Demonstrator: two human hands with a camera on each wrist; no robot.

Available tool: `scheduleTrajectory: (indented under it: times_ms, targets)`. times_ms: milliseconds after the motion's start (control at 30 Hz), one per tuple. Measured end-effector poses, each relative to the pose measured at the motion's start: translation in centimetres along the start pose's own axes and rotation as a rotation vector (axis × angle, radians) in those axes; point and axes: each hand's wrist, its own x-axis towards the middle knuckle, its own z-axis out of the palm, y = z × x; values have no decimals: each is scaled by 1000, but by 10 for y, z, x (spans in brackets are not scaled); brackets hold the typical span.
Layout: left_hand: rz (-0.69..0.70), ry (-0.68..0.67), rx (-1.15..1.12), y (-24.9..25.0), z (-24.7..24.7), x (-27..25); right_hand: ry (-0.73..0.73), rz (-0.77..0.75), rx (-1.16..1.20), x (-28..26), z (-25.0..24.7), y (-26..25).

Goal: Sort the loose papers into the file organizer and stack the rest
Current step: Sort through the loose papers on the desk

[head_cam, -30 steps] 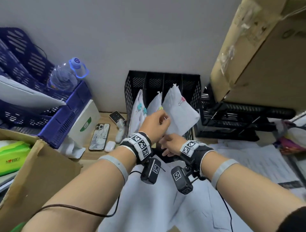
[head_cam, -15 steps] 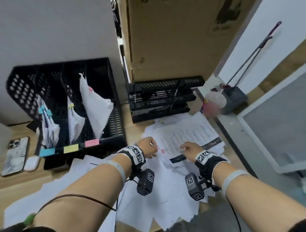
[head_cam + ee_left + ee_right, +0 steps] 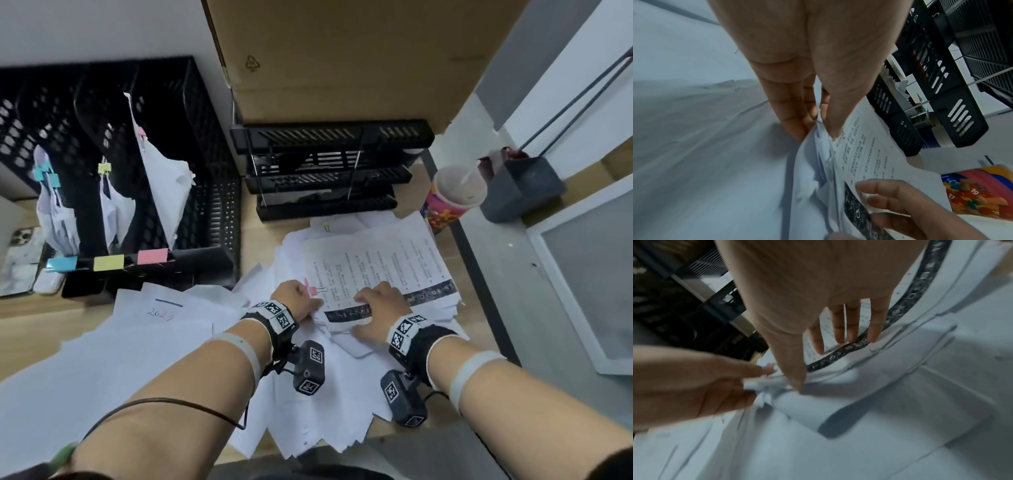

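A printed paper bundle (image 3: pixel 376 267) with a pink binder clip (image 3: pixel 312 290) lies on top of the loose white sheets (image 3: pixel 154 342). My left hand (image 3: pixel 310 301) pinches its near left corner between thumb and fingers (image 3: pixel 795 128) and lifts that corner a little. My right hand (image 3: pixel 370 308) holds the near edge, with fingers (image 3: pixel 838 331) spread on the printed page and the thumb at the edge. The black file organizer (image 3: pixel 209 192) stands at the left with blue, yellow and pink labels. Each labelled slot holds a clipped bundle.
A black tiered letter tray (image 3: pixel 325 171) stands behind the papers under a big cardboard box (image 3: pixel 342 51). A colourful lidded cup (image 3: pixel 452 202) sits at the desk's right edge, with a grey bin (image 3: pixel 524 188) beyond. A phone (image 3: pixel 20 260) and white case (image 3: pixel 48 282) lie far left.
Both hands left the organizer, where a pink-clipped bundle now stands, and came down to the right onto the printed bundle. The left hand now pinches its corner.
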Motion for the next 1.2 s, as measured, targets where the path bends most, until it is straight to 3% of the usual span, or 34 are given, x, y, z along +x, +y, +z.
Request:
scheduleTrajectory:
  times_ms: [133, 400, 500, 600, 700, 767, 867, 933, 1033, 1200]
  targets:
    - [16, 34, -13, -2, 1, 0, 16, -117, -88, 6, 6, -11]
    - [-40, 34, -188, -6, -14, -11, 188, -150, 124, 4, -8, -31]
    - [-134, -189, -485, 13, -29, -26, 217, -209, 228, -3, -18, -46]
    - [-134, -331, -537, 23, -46, -39, 154, -329, 274, -13, -23, -73]
    - [-19, -266, -317, 17, -70, -42, 77, -389, 318, -20, -29, -95]
    - [50, -222, -151, 5, -93, -41, 166, -367, 289, -16, -36, -101]
    - [29, -210, -67, -14, -130, -52, 321, -178, 117, -5, -52, -105]
    - [34, -169, -28, -26, -150, -63, 282, -92, 41, -2, -59, -114]
    - [25, -95, -12, -48, -176, -78, 115, -127, 29, 4, -56, -134]
    - [-11, 32, 1, -79, -212, -105, 157, -201, 203, 4, -35, -168]
